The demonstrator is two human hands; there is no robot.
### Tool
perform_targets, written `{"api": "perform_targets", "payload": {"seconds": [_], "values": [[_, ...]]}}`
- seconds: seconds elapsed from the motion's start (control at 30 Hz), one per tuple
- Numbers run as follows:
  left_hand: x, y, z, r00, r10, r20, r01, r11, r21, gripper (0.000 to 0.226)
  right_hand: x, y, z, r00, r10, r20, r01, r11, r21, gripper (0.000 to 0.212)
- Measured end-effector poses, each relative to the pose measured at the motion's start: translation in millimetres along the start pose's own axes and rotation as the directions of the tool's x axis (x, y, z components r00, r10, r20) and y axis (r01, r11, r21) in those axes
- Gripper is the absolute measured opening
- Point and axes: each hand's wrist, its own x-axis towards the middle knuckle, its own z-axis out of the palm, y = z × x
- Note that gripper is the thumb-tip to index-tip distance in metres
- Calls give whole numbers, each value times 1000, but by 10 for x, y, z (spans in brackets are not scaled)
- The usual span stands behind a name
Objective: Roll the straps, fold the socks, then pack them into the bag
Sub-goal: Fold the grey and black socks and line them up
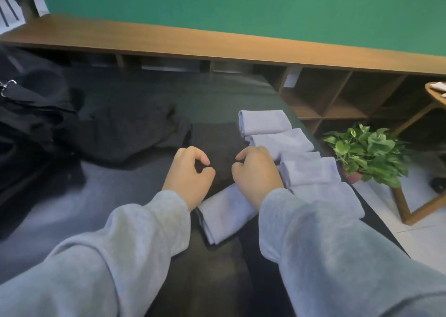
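Note:
A flat dark sock [218, 145] lies on the dark bed cover [115, 196] between my hands. My left hand [189, 175] has thumb and forefinger curled into a pinch at the sock's left edge. My right hand [255, 172] is curled at its right edge, forefinger pointing left. Several folded pale lilac socks [264, 121] lie in a row along the right edge of the bed. One more lilac sock [224, 214] lies under my wrists. The black bag [26, 114] slumps at the far left. I see no straps.
A heap of dark cloth [135, 128] lies left of the dark sock. A wooden shelf unit [337, 99] runs behind the bed under a green wall. A potted plant [369, 152] and a wooden stool frame [410, 210] stand on the floor at right.

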Motion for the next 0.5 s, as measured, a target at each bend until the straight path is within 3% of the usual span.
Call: {"api": "perform_targets", "payload": {"seconds": [0.2, 0.33, 0.4, 0.5], "values": [[-18, -92, -23, 999, 24, 47, -32, 984, 178, 4, -58, 0, 11, 996, -83, -32, 74, 975, -208, 28], [-87, -91, -186, 946, 320, 46, -307, 845, 438, 17, -260, -17, -22, 910, -350, -223, 296, 924, -241, 20], [-136, -51, -237, 926, 322, 195, -376, 784, 493, 24, -411, -15, 3, 914, -376, -149, 339, 913, -227, 14], [-196, -3, -252, 936, 172, 308, -320, 781, 537, 35, -663, 41, 91, 952, -305, 0, 298, 929, -219, 17]]}}
